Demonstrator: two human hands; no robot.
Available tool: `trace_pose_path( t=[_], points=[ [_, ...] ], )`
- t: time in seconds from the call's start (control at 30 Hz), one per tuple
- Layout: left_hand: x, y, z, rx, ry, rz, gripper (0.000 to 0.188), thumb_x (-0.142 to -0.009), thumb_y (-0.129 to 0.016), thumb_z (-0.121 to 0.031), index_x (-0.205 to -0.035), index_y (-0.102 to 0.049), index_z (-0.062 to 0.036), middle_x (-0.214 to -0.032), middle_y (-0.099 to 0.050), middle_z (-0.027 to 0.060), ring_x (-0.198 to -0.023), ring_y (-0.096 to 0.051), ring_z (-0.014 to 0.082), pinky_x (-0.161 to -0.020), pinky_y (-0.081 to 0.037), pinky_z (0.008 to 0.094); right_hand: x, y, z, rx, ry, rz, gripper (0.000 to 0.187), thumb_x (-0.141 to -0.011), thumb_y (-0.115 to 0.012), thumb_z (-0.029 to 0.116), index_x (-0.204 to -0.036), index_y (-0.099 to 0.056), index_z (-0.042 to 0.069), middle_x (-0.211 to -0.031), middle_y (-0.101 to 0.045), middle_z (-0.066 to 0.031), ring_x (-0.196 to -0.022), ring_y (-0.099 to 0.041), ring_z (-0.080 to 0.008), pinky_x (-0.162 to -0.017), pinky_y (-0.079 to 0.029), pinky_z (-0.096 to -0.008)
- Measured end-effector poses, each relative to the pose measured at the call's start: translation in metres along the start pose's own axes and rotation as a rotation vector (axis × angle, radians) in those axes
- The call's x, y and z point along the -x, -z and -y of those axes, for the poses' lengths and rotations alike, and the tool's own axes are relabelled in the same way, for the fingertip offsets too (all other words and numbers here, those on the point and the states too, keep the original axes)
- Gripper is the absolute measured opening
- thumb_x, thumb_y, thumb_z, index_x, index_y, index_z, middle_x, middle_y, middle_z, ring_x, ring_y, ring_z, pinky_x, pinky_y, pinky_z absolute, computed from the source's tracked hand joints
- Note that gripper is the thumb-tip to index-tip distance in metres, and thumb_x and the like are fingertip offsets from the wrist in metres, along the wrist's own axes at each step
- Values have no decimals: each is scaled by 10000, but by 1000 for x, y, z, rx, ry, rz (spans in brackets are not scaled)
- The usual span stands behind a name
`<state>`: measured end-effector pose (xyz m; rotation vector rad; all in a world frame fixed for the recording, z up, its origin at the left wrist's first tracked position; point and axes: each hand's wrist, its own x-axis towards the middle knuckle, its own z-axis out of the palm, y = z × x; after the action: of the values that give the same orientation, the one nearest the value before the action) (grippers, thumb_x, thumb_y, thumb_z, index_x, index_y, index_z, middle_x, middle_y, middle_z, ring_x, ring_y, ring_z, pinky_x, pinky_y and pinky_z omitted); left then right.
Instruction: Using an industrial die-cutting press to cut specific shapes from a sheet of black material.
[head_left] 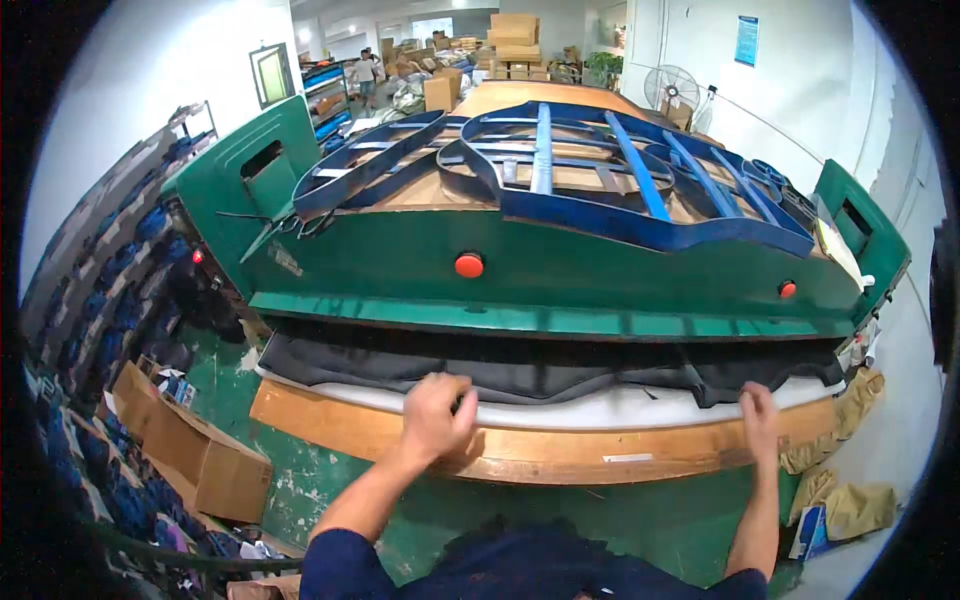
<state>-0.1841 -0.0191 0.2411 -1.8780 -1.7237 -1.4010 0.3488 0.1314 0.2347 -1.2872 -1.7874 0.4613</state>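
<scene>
My left hand (pixel 438 412) is closed, its fingers curled over the front edge of a black fabric sheet (pixel 540 375). Whether the cloth is pinched in those fingers is hidden. Farther right, my right hand (pixel 759 408) is closed too, beside the same wavy edge; what it holds, if anything, I cannot make out. The fabric lies on a white pad (pixel 580 413), which rests on a wooden board (pixel 530 462). At the back, the fabric runs under the green beam (pixel 380 265) of a large machine.
Blue metal frames with curved outlines (pixel 640 170) lie on top of the machine. Two red buttons (pixel 469 265) stick out from the beam. An open cardboard box (pixel 205 455) stands at left, near stacked dark material (pixel 110 260). Beige cloth (pixel 855 508) lies at right.
</scene>
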Motion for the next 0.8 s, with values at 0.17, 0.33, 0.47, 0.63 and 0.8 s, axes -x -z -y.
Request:
trace_pose_path(
  t=[0.17, 0.33, 0.47, 0.63, 0.8],
  points=[
    [-112, -17, -10, -28, -118, -132, 84, -797, -723, -73, -843, -664, -34, -808, -681, 130, -758, -653, 335, -679, -525, 414, -129, 40, -20, -112, 37, -281, 195, -1042, -535, 180, -948, -575, 14, -836, -498, 15, -767, -458, -91, -701, -415, -266],
    [-146, -45, 9, -175, -97, -144, 126, -799, -716, -97, -740, -613, -54, -726, -619, 118, -691, -600, 337, -638, -488, 425, -199, 8, -23, 73, 242, -438, 288, -1046, -461, 226, -867, -496, 3, -728, -396, -81, -684, -398, -160, -640, -386, -325],
    [-154, -53, 6, -284, -98, -157, 149, -785, -709, -99, -724, -579, -59, -699, -553, 116, -679, -556, 340, -615, -460, 441, -214, 13, -41, 3, 162, -449, 289, -1041, -461, 210, -839, -459, 4, -725, -391, -94, -672, -394, -186, -638, -385, -346],
    [-152, -52, 1, -351, -71, -126, 153, -780, -701, -83, -726, -560, -59, -708, -559, 114, -687, -564, 337, -621, -466, 439, -215, 3, -30, 132, 199, -567, 273, -1022, -468, 167, -811, -447, -5, -723, -425, -151, -648, -418, -267, -630, -396, -391],
    [-155, -50, 0, -355, -74, -82, 156, -786, -718, -109, -741, -574, -70, -714, -574, 107, -700, -582, 331, -641, -486, 442, -214, 10, -31, 80, 217, -505, 267, -1002, -500, 155, -793, -457, -4, -688, -429, -152, -607, -420, -256, -592, -396, -394]
  ],
)
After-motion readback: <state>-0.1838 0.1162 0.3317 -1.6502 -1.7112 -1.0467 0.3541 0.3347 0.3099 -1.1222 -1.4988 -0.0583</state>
